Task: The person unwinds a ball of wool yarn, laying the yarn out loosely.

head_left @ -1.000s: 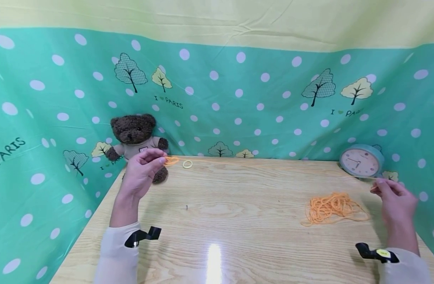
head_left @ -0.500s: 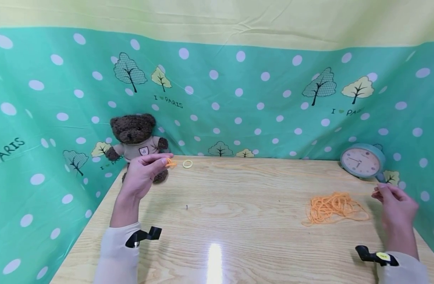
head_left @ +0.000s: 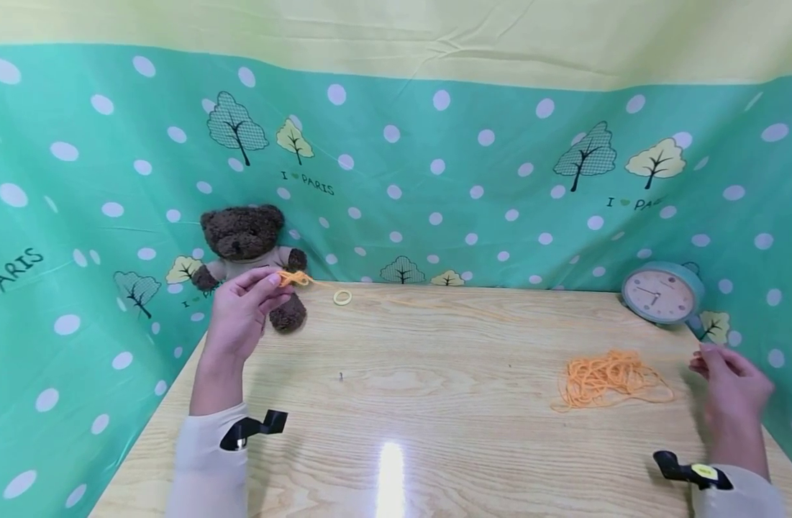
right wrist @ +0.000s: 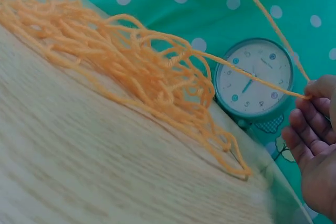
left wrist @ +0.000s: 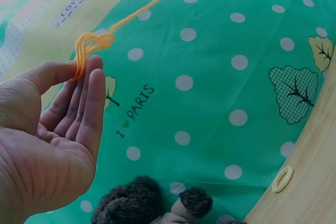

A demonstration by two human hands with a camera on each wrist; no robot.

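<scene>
At the left, in front of the teddy bear, my left hand [head_left: 240, 309] pinches a small looped bundle of orange yarn [left wrist: 93, 45] between thumb and fingertips. One strand leads from that bundle up and to the right in the left wrist view. Far to the right, my right hand [right wrist: 320, 140] pinches a strand of the same colour between thumb and forefinger. From that pinch one length rises away and another runs to a loose, tangled yarn pile [head_left: 608, 380] on the table. Most of the strand between the hands is too thin to follow in the head view.
A brown teddy bear [head_left: 243, 232] sits at the back left of the wooden table [head_left: 434, 417]. Near the back edge lies a pale yellow ring [head_left: 342, 297]. A teal alarm clock [head_left: 661, 293] stands at the back right, close to my right hand. Polka-dot cloth hangs behind.
My left hand has moved left and slightly up with the yarn bundle. The right hand has shifted a little right and down, still pinching its strand. The pile stays in place.
</scene>
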